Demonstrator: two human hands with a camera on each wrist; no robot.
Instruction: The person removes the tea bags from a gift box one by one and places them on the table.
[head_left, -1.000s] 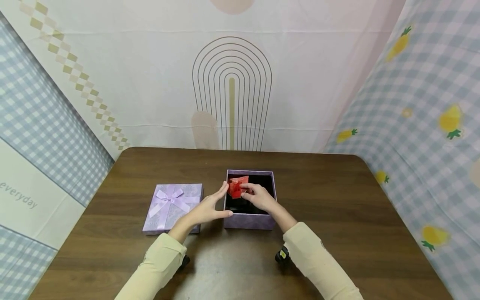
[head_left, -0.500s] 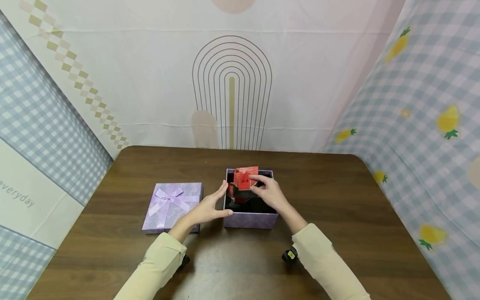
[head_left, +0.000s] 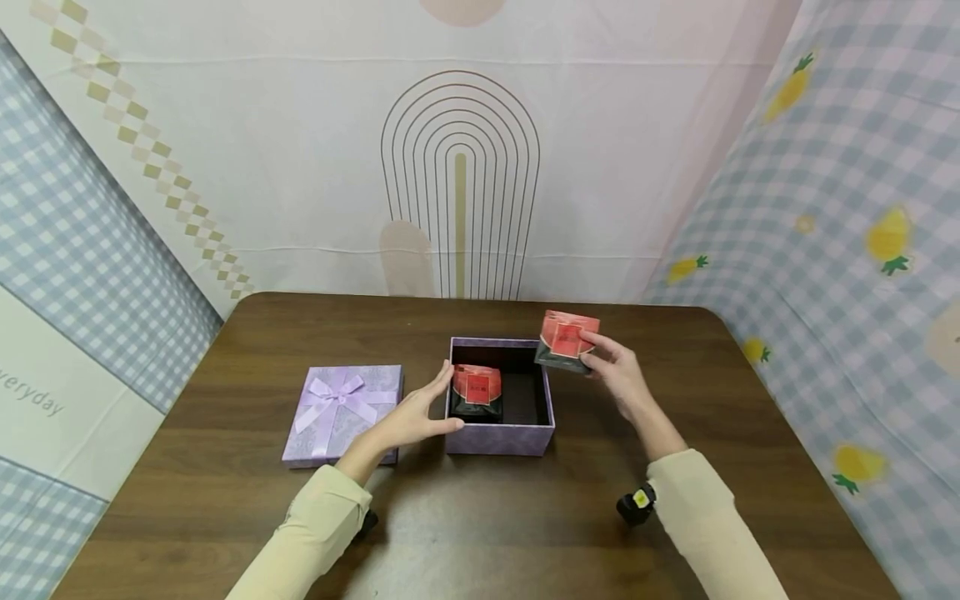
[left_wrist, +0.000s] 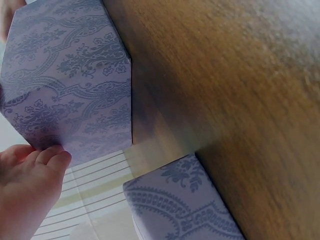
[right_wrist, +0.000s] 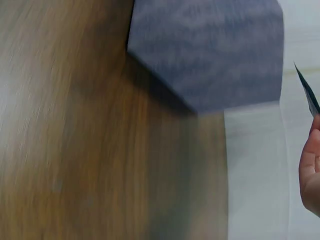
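Head view: an open rectangular box of patterned purple card (head_left: pixel 497 440) stands on the dark brown wooden worktop (head_left: pixel 465 517). My right grip (head_left: pixel 617 371) pinches a red-and-black packet (head_left: pixel 567 340), raised at the box's far right corner. My left grip (head_left: pixel 416 417) is spread along the box's left wall. A second red-and-black packet (head_left: pixel 477 393) lies inside the box, toward its left; a square lilac lid with a ribbon bow (head_left: pixel 343 412) rests left of the box. Left wrist view: my fingertips (left_wrist: pixel 60 156) touch the box. Right wrist view: the pinched packet shows edge-on, apart from the box.
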